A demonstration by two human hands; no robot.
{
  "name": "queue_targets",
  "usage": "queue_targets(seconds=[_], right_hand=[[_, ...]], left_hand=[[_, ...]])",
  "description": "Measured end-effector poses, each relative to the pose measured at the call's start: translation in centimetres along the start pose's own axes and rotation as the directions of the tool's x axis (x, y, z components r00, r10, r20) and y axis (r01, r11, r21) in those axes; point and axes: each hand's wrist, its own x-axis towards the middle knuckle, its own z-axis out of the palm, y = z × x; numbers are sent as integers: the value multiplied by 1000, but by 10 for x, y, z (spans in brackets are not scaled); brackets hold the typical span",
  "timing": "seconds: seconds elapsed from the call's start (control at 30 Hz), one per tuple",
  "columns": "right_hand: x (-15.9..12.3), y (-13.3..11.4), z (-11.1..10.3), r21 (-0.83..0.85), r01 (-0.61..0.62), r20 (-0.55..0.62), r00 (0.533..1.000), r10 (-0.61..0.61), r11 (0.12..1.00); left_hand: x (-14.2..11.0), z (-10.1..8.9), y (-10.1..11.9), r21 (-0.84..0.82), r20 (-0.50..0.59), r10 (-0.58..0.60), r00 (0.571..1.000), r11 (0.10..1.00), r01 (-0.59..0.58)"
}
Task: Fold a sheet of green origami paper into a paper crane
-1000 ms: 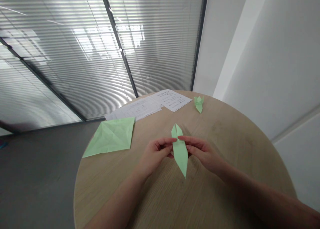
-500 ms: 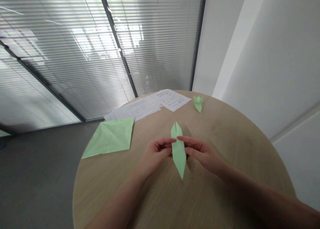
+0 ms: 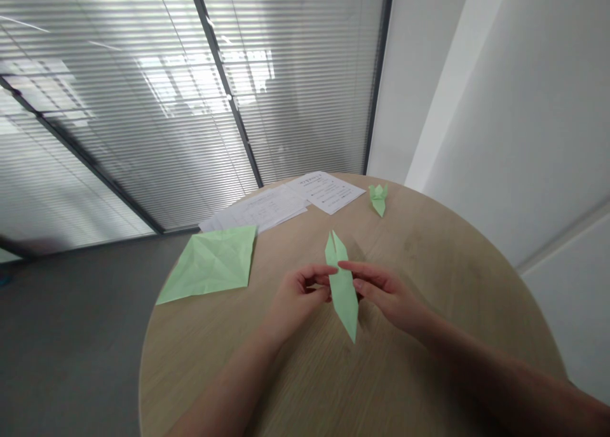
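Between my hands is a long, folded piece of green origami paper (image 3: 344, 294), held just above the table. Its far end splits into two narrow points, and its near end tapers to a single tip. My left hand (image 3: 301, 292) grips the left edge, index fingertip on the upper face. From the right, my right hand (image 3: 381, 289) holds the other edge, with its index finger across the top and its thumb at the side. The fingers beneath the paper are mostly hidden.
A creased green sheet (image 3: 210, 262) lies at the table's left edge. Printed white papers (image 3: 326, 192) overlap at the back. A small green folded figure (image 3: 378, 200) sits at the back right on the round wooden table (image 3: 457, 284). Blinds and a white wall stand beyond.
The near tip of the folded paper has swung slightly to the right, tilting the piece. My left thumb has shifted a little. Everything else on the table stays in place.
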Motion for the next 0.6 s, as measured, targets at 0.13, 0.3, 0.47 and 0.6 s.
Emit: queue_targets(seconds=[0.13,0.3,0.47,0.6], right_hand=[[1,-1,2,-63,5,-31,999,-7,998],[1,-3,4,-186,0,-67,998,-13,983],[2,-3,6,-192,-7,-69,998,-7,981],[4,-2,7,-170,-8,-122,992,-13,985]], left_hand=[[1,-1,-2,149,-30,76,997,986,-71],[2,0,-3,159,-31,61,998,986,-55],[3,-1,-5,190,-31,57,998,981,-50],[3,0,-7,261,-44,112,993,961,-97]])
